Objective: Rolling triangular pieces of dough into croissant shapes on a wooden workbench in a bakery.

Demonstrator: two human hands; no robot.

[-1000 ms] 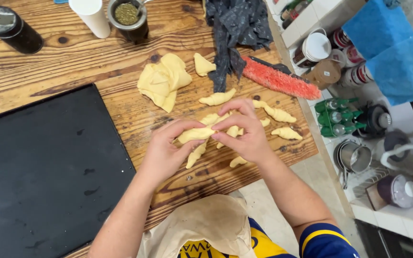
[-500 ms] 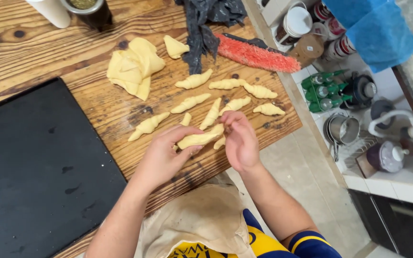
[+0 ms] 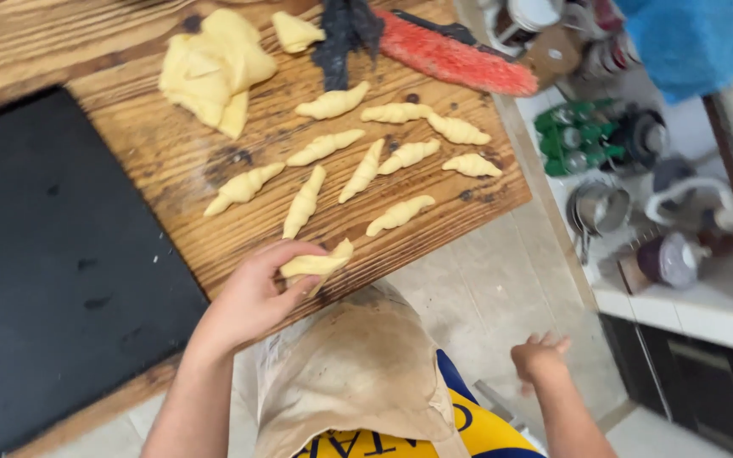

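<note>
The rolled dough piece (image 3: 317, 264) lies crosswise in the closed grip of the left hand (image 3: 256, 293) at the near edge of the wooden surface (image 3: 171, 161), while the right hand (image 3: 539, 356) hangs open and empty, well apart.

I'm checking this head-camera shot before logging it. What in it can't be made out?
- Left hand: its fingers wrap a rolled dough piece, hiding part of it.
- Right hand: motion-blurred, off the table, so its palm and grip are unclear.
- Flat dough sheet: cut off by the top edge.
- Red brush: its near end lies under a dark cloth.
- Shelf items at right: blurred, too small to identify.
</note>
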